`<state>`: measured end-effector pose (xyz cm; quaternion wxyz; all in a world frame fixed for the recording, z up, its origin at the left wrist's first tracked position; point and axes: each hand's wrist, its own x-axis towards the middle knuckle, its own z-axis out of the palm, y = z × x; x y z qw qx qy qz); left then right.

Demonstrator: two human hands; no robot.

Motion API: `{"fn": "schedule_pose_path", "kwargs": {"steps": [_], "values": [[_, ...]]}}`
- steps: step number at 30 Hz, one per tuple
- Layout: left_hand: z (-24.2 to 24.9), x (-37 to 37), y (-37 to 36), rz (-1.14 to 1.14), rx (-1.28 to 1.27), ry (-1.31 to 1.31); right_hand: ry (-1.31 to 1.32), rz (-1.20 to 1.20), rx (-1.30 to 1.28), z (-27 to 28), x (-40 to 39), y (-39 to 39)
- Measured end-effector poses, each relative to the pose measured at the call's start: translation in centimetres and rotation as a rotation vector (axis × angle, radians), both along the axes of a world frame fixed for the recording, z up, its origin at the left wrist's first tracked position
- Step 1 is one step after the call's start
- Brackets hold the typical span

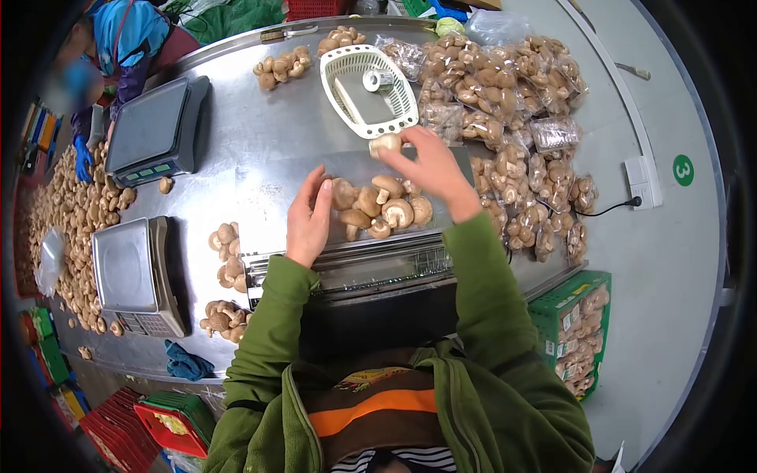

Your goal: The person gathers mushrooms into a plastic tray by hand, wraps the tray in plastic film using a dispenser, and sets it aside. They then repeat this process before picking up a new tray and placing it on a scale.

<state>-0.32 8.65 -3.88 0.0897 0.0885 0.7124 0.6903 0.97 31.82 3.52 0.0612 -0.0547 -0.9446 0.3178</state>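
My right hand [432,167] pinches a pale mushroom [385,146] between thumb and fingers, just below the front rim of a white plastic basket [369,131]. A pile of brown-capped mushrooms [367,202] lies on the metal plate of a wrapping machine [355,276] in front of me. Beside the left end of this pile is my left hand [310,219], open, its thumb and fingers apart and holding nothing. Some caps show their pale gills upward. Inside the basket are a small white roll [377,80] and a thin, pale strip.
Bagged mushrooms [485,83] are heaped on the right. Loose clusters [225,319] lie left of the machine. Two scales [126,264] stand farther left, by a large mushroom heap [71,221]. A co-worker's gloved hand [83,159] is at that heap. A green crate [579,331] sits lower right.
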Motion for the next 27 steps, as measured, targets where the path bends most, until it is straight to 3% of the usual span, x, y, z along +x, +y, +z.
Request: {"fn": "schedule_pose_path", "kwargs": {"steps": [2, 3, 5, 7, 9, 13, 15, 19, 21, 22, 25, 27], "values": [[0.1, 0.0, -0.6, -0.002, 0.02, -0.033, 0.234, 0.257, -0.018, 1.4, 2.9, -0.7], [0.3, 0.2, -0.8, -0.009, 0.04, -0.066, 0.233, 0.253, -0.02, 1.8, 4.3, -1.4], [1.3, 0.7, -0.5, -0.012, 0.032, -0.053, 0.314, 0.361, 0.207, 2.2, 6.6, -2.6], [1.7, 1.1, -0.1, -0.019, 0.025, -0.035, 0.301, 0.302, 0.234, 0.5, 7.6, -3.0], [1.6, 1.0, 0.3, -0.001, -0.102, 0.192, 0.284, 0.231, 0.259, 0.1, 8.3, -2.9], [1.2, 0.8, 0.9, 0.008, -0.116, 0.213, 0.234, 0.177, 0.146, 0.4, 8.6, -2.4], [0.8, 0.4, 1.0, -0.007, -0.151, 0.216, 0.227, 0.165, 0.026, -0.3, 6.8, -1.5], [1.2, 0.5, 1.1, 0.01, -0.15, 0.176, 0.352, 0.122, 0.023, -3.1, -0.3, 0.6], [1.2, 0.6, 0.8, 0.02, -0.115, 0.154, -0.175, 0.381, 0.097, -3.3, -2.3, 1.2], [1.1, 0.5, 0.3, 0.021, -0.116, 0.15, -0.179, 0.382, 0.096, -3.6, -2.4, 1.1], [1.4, 0.5, -1.1, 0.029, -0.104, 0.067, -0.067, 0.364, -0.011, -3.2, -1.3, 0.7], [1.6, 0.6, -1.9, 0.047, -0.064, 0.071, 0.039, 0.124, -0.402, -1.1, 0.4, -0.2]]}}
